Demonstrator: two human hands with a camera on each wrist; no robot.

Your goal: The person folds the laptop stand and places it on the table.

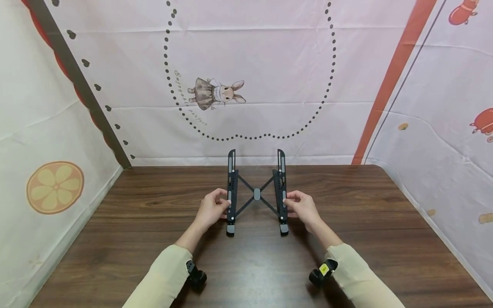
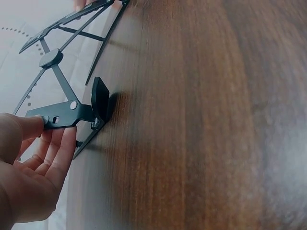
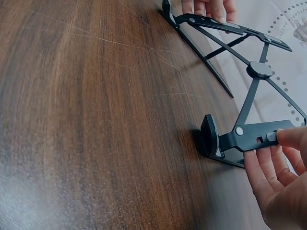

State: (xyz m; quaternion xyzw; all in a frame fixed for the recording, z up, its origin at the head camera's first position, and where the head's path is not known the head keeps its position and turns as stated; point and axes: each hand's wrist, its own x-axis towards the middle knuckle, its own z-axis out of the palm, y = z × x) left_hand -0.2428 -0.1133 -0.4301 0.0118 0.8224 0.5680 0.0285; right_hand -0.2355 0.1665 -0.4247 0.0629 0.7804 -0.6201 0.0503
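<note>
A black folding laptop stand [image 1: 256, 194] is spread out on the table, two long side arms joined by an X-shaped brace with a grey oval hub. Its upper bars slope upward away from the person, and small lips stick up at the front ends. My left hand [image 1: 212, 208] pinches the left arm, thumb on top and fingers beneath, as the left wrist view shows on the side bar [image 2: 62, 114]. My right hand [image 1: 303, 208] grips the right arm likewise; in the right wrist view its thumb lies on the bar [image 3: 259, 135] over a grey pad.
The brown wooden table [image 1: 254, 265] spreads around the stand. Behind it hangs a white printed cloth [image 1: 269, 64] with a rabbit figure, and similar cloth lines both sides. Black wrist cameras [image 1: 197, 277] sit at both cuffs.
</note>
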